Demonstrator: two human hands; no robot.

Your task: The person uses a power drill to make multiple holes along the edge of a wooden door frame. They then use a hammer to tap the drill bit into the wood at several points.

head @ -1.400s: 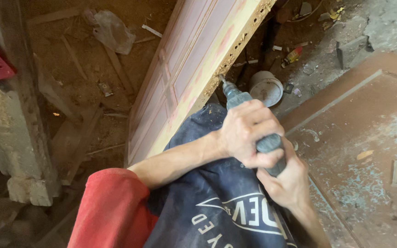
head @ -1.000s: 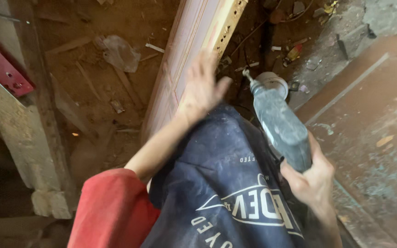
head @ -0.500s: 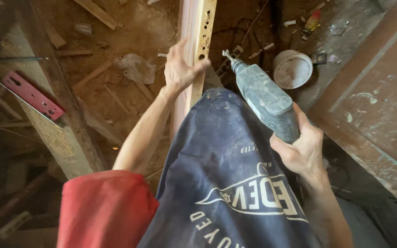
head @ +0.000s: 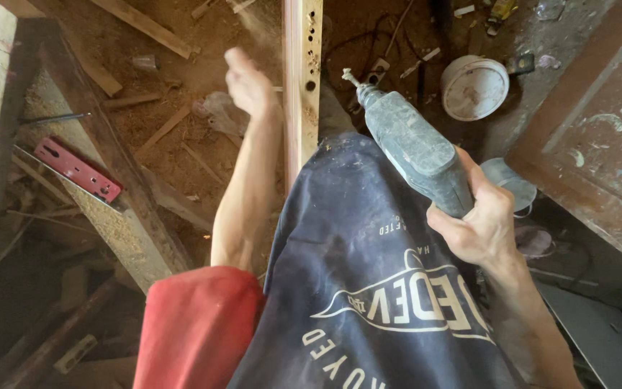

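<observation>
Sawdust and wood scraps cover the floor beyond your left hand, with a red level well off to its left and a white bucket past your right hand. Your right hand grips the grey drill; its long axis runs up-left, bit toward the drilled wooden board. Your left hand is open, empty, just beside that board.

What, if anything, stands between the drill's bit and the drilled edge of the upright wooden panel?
Nothing visible does. The right hand holds the drill, its bit pointing across open air at the panel edge. The left hand hangs on the panel's far side.
</observation>
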